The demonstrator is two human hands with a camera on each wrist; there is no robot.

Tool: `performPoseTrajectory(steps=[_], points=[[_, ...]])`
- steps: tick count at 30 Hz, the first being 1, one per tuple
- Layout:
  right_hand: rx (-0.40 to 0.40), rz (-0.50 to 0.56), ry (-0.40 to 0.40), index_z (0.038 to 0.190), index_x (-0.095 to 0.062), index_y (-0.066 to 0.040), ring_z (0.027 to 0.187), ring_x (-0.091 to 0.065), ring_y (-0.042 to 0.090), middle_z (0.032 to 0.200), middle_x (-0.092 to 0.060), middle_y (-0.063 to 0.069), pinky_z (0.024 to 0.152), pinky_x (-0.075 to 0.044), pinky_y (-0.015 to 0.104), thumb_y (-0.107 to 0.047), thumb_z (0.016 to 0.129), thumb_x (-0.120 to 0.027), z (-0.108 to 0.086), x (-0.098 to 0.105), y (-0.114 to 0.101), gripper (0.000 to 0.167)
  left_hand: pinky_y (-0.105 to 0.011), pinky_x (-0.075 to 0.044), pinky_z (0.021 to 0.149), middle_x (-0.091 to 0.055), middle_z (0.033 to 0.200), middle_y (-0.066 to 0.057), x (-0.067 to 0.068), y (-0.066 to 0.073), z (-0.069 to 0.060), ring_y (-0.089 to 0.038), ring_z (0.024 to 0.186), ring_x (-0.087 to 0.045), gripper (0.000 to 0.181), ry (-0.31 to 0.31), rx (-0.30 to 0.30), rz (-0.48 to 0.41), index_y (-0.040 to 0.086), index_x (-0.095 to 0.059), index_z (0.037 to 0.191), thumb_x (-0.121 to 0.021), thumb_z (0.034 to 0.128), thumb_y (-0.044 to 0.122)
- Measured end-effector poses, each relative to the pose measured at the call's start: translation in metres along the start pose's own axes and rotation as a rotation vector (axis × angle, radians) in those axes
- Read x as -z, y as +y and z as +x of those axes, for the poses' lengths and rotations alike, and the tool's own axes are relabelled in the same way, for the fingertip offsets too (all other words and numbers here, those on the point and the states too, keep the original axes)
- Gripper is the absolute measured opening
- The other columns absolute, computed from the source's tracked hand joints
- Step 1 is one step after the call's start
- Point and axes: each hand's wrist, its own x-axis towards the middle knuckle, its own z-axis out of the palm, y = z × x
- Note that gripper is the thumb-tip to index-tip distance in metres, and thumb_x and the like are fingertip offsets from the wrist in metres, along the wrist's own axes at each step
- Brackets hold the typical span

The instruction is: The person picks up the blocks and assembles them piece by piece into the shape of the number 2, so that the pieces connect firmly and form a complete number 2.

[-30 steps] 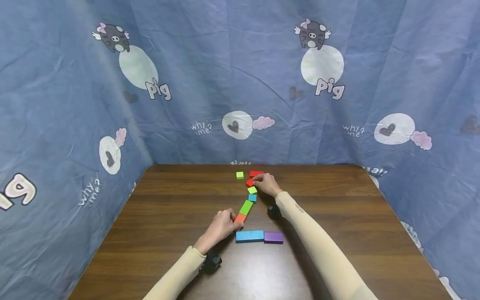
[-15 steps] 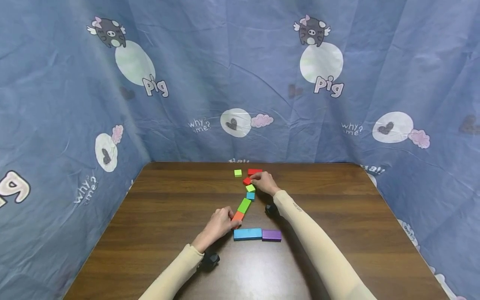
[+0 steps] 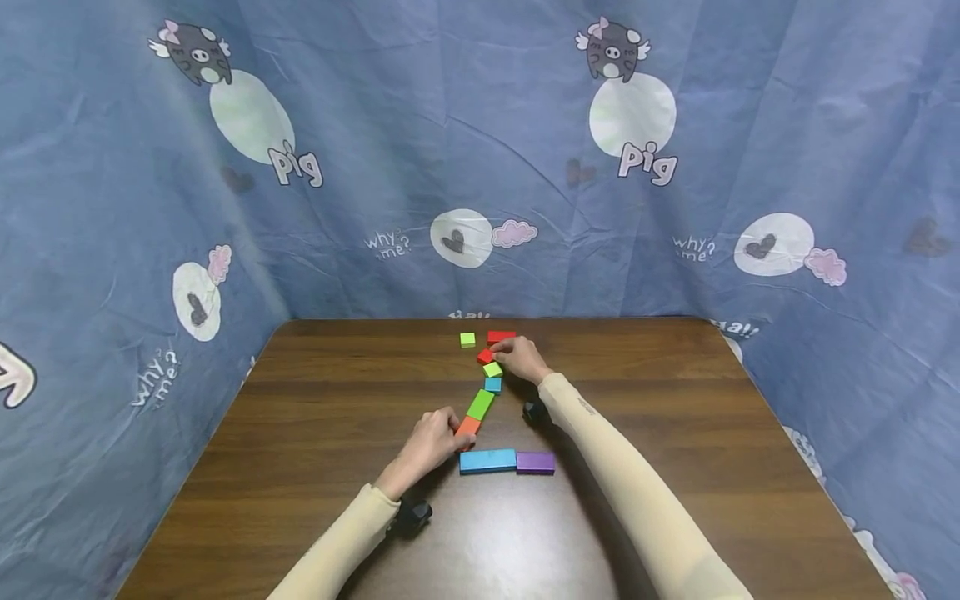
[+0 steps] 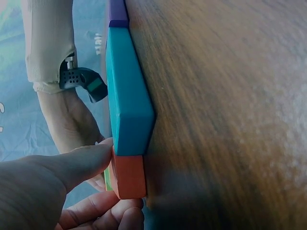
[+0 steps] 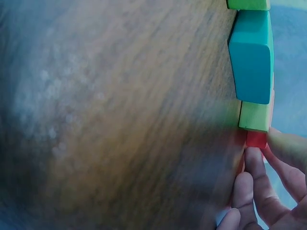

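In the head view a bent row of coloured blocks runs over the table. My left hand (image 3: 431, 440) pinches the orange block (image 3: 468, 427) between thumb and fingers, at the green block's (image 3: 481, 405) near end. The left wrist view has the thumb on one side of the orange block (image 4: 130, 177) and curled fingers at its end. Farther off, my right hand (image 3: 522, 360) pinches a small red block (image 3: 485, 357), which the right wrist view shows partly hidden by fingers (image 5: 256, 177). It touches a small yellow-green block (image 3: 492, 369), followed by a small blue block (image 3: 492, 385).
Near the left hand lie a long blue block (image 3: 487, 461) and a purple block (image 3: 536, 463), end to end. At the far edge are a longer red block (image 3: 501, 337) and a separate yellow-green block (image 3: 467, 340). A blue printed curtain (image 3: 360, 167) hangs behind the wooden table (image 3: 300, 442).
The head view has shifted, so everything appears slightly farther left and higher. Both hands keep hold of the same blocks, and the row looks almost unchanged.
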Motion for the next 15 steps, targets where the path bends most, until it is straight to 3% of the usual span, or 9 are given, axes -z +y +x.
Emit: performPoseTrajectory(steps=[7, 15], points=[[0.036, 0.005, 0.001, 0.110, -0.072, -0.008, 0.108, -0.062, 0.023, 0.116, -0.069, 0.009, 0.090, -0.049, 0.038, -0.017, 0.093, -0.063, 0.0038, -0.0006, -0.0047, 0.021, -0.022, -0.036, 0.046, -0.056, 0.067, -0.002, 0.0045, -0.0013, 0.0010, -0.008, 0.054, -0.044, 0.030, 0.009, 0.012, 0.006, 0.000, -0.062, 0.084, -0.079, 0.0797, 0.024], [0.004, -0.009, 0.024, 0.106, -0.072, -0.007, 0.104, -0.060, 0.021, 0.112, -0.070, 0.008, 0.088, -0.048, 0.035, -0.016, 0.092, -0.064, -0.0024, 0.0000, -0.0041, 0.018, -0.022, -0.036, 0.045, -0.057, 0.068, -0.002, 0.0017, -0.0003, 0.0008, -0.009, 0.054, -0.044, 0.031, -0.012, 0.019, 0.011, -0.001, -0.062, 0.086, -0.079, 0.0800, 0.025]])
